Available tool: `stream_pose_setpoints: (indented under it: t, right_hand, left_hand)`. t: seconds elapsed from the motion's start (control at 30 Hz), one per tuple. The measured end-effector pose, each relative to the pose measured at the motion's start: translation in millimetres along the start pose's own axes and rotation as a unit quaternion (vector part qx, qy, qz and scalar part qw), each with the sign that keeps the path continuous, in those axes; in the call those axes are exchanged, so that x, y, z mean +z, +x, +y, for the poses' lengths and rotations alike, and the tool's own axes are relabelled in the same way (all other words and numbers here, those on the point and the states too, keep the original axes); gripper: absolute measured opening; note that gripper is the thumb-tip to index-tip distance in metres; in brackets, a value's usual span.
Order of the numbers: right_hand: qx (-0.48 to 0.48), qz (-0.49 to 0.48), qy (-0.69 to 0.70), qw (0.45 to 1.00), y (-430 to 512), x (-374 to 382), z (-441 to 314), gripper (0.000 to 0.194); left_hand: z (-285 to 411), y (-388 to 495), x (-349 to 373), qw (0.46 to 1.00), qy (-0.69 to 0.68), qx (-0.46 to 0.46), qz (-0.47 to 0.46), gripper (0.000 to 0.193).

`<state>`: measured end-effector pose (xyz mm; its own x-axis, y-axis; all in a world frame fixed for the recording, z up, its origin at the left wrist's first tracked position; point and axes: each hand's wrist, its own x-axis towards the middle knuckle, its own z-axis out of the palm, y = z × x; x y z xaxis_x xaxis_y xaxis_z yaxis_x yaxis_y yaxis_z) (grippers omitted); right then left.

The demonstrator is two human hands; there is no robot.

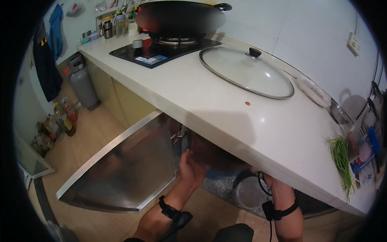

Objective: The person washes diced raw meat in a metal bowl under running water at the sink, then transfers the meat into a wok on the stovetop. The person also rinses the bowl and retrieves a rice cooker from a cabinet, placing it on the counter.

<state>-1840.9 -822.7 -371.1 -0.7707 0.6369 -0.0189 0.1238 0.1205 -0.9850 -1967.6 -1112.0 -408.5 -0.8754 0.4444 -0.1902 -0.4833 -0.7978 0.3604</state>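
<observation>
Below the counter edge, my left hand (192, 169) is raised with its palm against the side of a large dark rounded vessel (214, 151), mostly inside the cabinet. My right hand (267, 178) is at the vessel's other side, its fingers largely hidden by the counter and a black cable. Both wrists wear black straps with small devices. Under the vessel, between my hands, a round metal or glass item (251, 192) lies on the speckled cabinet floor. To the left of my left hand stands the open cabinet door (130, 169) with a metal frame.
On the white counter (211, 112) are a glass lid (245, 72), a gas hob (127, 51) carrying a black wok (181, 18), and green stalks (341, 163) at the right. A grey gas cylinder (83, 83) and several bottles (65, 121) stand on the floor at the left.
</observation>
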Motion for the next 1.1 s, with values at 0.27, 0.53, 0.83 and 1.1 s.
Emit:
stream_pose_setpoints:
  t: [0.27, 0.53, 0.83, 1.1]
  right_hand:
    - [0.008, 0.007, -0.005, 1.0, 13, -6, 6, 0.056]
    - [-0.006, -0.005, -0.009, 1.0, 38, -1, 7, 0.056]
    - [0.093, -0.168, 0.231, 0.954, -42, 26, -39, 0.05]
    - [0.135, -0.111, 0.148, 0.973, -110, 46, -99, 0.04]
  left_hand:
    - [-3, 47, -24, 0.996, 0.039, -0.05, -0.055, 0.075]
    - [14, 29, 2, 0.985, 0.043, -0.12, -0.12, 0.081]
    - [18, -22, -2, 0.979, 0.001, -0.085, -0.184, 0.079]
    - [41, -53, -26, 0.988, 0.046, -0.102, -0.102, 0.077]
